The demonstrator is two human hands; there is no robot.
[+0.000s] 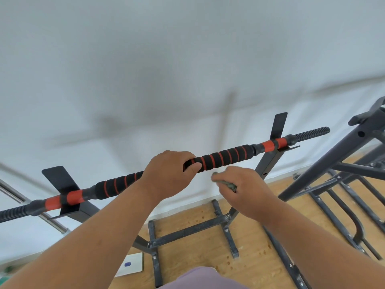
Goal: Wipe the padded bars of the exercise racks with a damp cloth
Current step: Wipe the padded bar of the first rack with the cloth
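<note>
A black foam-padded bar (225, 156) with orange rings runs across the view, resting in the two cradles of a dark metal rack (268, 161). My left hand (166, 174) grips the bar near its middle, thumb wrapped under the padding. My right hand (243, 190) is just below and in front of the bar, to the right of the left hand, and holds a bunched grey-green cloth (227, 184). The cloth sits slightly below the padding; I cannot tell whether it touches it.
A second dark rack (341, 155) stands at the right, its legs spread over the wooden floor (200, 247). A white wall (187, 69) lies close behind the bar. A chrome rail (31, 207) slants at the left. A white card (131, 264) lies on the floor.
</note>
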